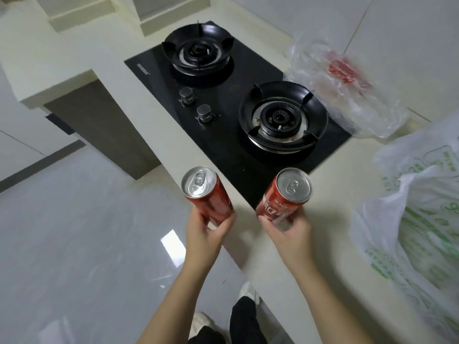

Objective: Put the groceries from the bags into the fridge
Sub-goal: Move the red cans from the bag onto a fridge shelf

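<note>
On the pale table (156, 125) sits a black hob (223, 145). Just before the hob, our left hand (207, 235) has its fingers (197, 218) clamped on one red can (207, 194), and our right hand (289, 232) clamps the other can (285, 197). A clear bag (347, 100) and a white bag (422, 207) lie right of the hob, with glossy grey floor (87, 219) to its left.

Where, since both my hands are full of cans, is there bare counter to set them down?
Bare counter runs as a strip between the hob and the counter's front edge, and as a wider patch between the hob's near corner and the green-printed bag. The far right is crowded: the clear bag lies beside the right burner.
</note>
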The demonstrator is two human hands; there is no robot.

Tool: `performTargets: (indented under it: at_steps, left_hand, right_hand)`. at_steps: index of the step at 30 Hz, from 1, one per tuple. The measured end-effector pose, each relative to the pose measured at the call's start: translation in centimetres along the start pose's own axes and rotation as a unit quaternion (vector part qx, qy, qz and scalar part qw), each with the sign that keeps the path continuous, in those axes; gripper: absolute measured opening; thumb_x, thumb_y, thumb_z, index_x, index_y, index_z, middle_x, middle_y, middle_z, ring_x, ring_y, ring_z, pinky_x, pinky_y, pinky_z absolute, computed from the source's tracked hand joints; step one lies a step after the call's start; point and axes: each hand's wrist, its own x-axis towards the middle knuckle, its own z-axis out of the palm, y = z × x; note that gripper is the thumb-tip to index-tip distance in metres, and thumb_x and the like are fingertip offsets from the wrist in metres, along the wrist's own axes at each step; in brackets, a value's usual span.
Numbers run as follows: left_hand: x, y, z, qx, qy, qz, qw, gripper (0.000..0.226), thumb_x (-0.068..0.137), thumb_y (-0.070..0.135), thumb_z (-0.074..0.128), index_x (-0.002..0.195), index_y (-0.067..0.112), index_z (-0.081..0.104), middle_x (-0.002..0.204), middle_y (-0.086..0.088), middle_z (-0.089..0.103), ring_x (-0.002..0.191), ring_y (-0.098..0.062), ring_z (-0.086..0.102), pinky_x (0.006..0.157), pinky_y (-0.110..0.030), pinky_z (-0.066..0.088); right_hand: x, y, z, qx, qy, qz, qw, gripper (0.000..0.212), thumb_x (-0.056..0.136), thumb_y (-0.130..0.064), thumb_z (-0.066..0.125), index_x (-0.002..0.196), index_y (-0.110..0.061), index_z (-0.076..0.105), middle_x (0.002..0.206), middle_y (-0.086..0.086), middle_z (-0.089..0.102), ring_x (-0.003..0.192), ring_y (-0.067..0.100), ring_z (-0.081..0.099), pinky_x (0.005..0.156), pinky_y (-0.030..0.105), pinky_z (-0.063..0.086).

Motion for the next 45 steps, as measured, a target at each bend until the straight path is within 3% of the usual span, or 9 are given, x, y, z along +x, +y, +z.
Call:
performTargets:
  at_steps: [6,9,15,20,25,30,34,39,45]
  left_hand:
    - [-1.4,5.4,-8.7,-0.056,0.083,0.063,0.993,0.047,0.078,0.013,0.080,0.117,0.021,0.055,0.095,0.009,0.065,0.085,0.000,0.061,0.070,-0.011,0.048]
    - [-3.3,6.8,-14.0,-0.070,0.131,0.102,0.984,0.047,0.075,0.020,0.074,0.106,0.048,0.052,0.093,0.015,0.063,0.086,-0.006,0.063,0.071,-0.021,0.054]
    - [-8.0,8.2,-24.0,-0.100,0.245,0.137,0.954,0.044,0.070,0.050,0.064,0.109,0.039,0.048,0.093,0.026,0.062,0.087,-0.001,0.063,0.065,-0.015,0.053]
    - [-11.6,8.4,-31.4,-0.097,0.339,0.155,0.923,0.050,0.070,0.055,0.063,0.114,0.037,0.047,0.096,0.024,0.064,0.091,-0.004,0.064,0.067,-0.016,0.053]
    - [-14.9,9.6,-37.0,-0.084,0.441,0.157,0.880,0.068,0.073,0.044,0.080,0.126,0.014,0.049,0.104,0.006,0.063,0.092,-0.007,0.064,0.064,-0.014,0.052]
    - [-18.4,10.2,-41.7,-0.006,0.557,0.157,0.816,0.049,0.073,0.041,0.070,0.112,0.016,0.055,0.087,0.010,0.062,0.076,-0.004,0.061,0.061,-0.020,0.053]
    - [-20.9,11.1,-43.7,0.041,0.641,0.141,0.753,0.042,0.077,0.036,0.069,0.112,0.022,0.052,0.092,0.002,0.064,0.080,-0.011,0.065,0.065,-0.021,0.054]
    - [-23.7,13.0,-44.2,0.091,0.727,0.094,0.674,0.036,0.084,0.026,0.072,0.113,0.032,0.050,0.096,0.021,0.065,0.087,-0.002,0.065,0.071,-0.026,0.058]
    - [-26.9,15.4,-43.0,0.104,0.794,0.077,0.594,0.040,0.081,0.035,0.071,0.113,0.039,0.048,0.097,0.026,0.064,0.089,-0.003,0.065,0.066,-0.019,0.055]
  right_hand:
    - [-1.6,-9.9,4.8,0.123,-0.081,-0.054,0.988,0.054,0.075,-0.003,0.082,0.106,-0.038,0.055,0.093,-0.030,0.067,0.090,-0.004,0.066,0.075,0.009,0.049]
    - [-4.0,-14.1,7.8,0.187,-0.137,-0.075,0.970,0.058,0.069,-0.029,0.081,0.119,-0.033,0.051,0.099,-0.028,0.066,0.097,-0.006,0.064,0.074,0.007,0.048]
    - [-9.6,-20.6,14.9,0.254,-0.254,-0.117,0.926,0.068,0.066,-0.047,0.070,0.129,-0.034,0.047,0.114,-0.012,0.064,0.109,0.011,0.063,0.081,0.017,0.052]
    - [-14.0,-25.3,21.0,0.245,-0.345,-0.169,0.890,0.074,0.069,-0.054,0.066,0.136,-0.030,0.044,0.119,-0.004,0.063,0.109,0.020,0.064,0.088,0.031,0.057]
    - [-18.2,-30.0,26.4,0.253,-0.425,-0.205,0.845,0.059,0.068,-0.060,0.063,0.122,-0.043,0.046,0.113,-0.012,0.064,0.103,0.018,0.067,0.082,0.026,0.059]
    - [-22.3,-33.9,31.3,0.284,-0.540,-0.231,0.758,0.049,0.071,-0.050,0.065,0.116,-0.036,0.050,0.104,-0.007,0.065,0.097,0.021,0.067,0.080,0.033,0.059]
    - [-25.6,-36.7,34.4,0.313,-0.643,-0.223,0.663,0.048,0.070,-0.047,0.068,0.113,-0.034,0.052,0.099,-0.009,0.068,0.093,0.018,0.068,0.074,0.025,0.057]
    - [-29.5,-39.9,36.1,0.324,-0.746,-0.231,0.534,0.058,0.068,-0.056,0.074,0.116,-0.032,0.052,0.100,-0.010,0.068,0.095,0.012,0.068,0.074,0.022,0.055]
    - [-33.6,-42.4,35.7,0.335,-0.811,-0.239,0.415,0.043,0.077,-0.036,0.073,0.114,-0.028,0.051,0.095,-0.016,0.067,0.090,0.003,0.066,0.066,0.017,0.054]
